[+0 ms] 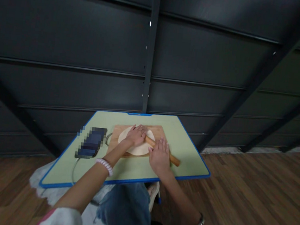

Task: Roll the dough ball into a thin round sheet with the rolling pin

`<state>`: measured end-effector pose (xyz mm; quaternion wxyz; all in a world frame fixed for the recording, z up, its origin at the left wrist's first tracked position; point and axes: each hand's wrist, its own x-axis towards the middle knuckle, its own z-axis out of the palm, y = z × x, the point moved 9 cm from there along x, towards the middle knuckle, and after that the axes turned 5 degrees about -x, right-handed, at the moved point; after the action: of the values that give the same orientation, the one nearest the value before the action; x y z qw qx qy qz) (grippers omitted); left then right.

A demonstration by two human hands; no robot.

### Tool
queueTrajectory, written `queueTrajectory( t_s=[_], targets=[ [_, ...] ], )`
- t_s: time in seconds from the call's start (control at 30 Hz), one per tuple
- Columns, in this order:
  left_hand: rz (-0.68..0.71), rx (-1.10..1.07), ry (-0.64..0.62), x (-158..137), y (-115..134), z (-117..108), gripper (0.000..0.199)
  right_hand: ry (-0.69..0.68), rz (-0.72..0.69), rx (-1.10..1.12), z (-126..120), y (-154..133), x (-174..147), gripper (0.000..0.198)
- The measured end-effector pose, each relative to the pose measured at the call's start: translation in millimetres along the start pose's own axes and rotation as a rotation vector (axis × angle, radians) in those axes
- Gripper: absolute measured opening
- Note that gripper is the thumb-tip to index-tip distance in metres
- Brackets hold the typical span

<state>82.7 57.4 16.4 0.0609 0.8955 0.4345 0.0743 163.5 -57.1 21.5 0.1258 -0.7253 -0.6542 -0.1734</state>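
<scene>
A wooden rolling pin (174,160) lies slantwise over a round sheet of pale dough (139,150), its near end sticking out past the right side of the wooden board (114,141). My left hand (136,135) rests over the pin's far end, fingers stretched forward above the dough. Nearer to me, my right hand (160,156) lies flat across the pin with its fingers extended. Both palms are turned down, so their undersides are hidden. The dough is thin and flat and covers much of the board.
A small table (188,153) with a pale green top and blue rim carries the board. On its left lies a dark, pixelated device (92,143) with a cable. A dark panelled wall (101,90) stands behind. My knees (127,209) are under the near edge, above wooden flooring (251,193).
</scene>
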Motion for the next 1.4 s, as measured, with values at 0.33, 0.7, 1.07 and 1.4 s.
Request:
queueTrajectory(
  t_s=[0.33, 0.7, 1.07, 1.4],
  targets=[
    [0.050, 0.023, 0.034, -30.4, 1.7, -8.3, 0.043, -0.099, 0.001, -0.007, -20.0, -31.1, -27.5, 0.049],
    [0.059, 0.048, 0.179, -57.9, 12.5, -13.9, 0.057, -0.077, -0.055, 0.011, -7.6, -11.0, -9.6, 0.054],
    [0.002, 0.038, 0.107, -39.0, 6.1, -6.2, 0.068, -0.241, -0.123, 0.135, 28.9, 15.3, 50.7, 0.054],
    [-0.032, 0.017, 0.017, -17.8, -3.7, -4.8, 0.066, -0.346, -0.208, 0.194, 59.5, 15.0, 110.1, 0.059]
  ],
)
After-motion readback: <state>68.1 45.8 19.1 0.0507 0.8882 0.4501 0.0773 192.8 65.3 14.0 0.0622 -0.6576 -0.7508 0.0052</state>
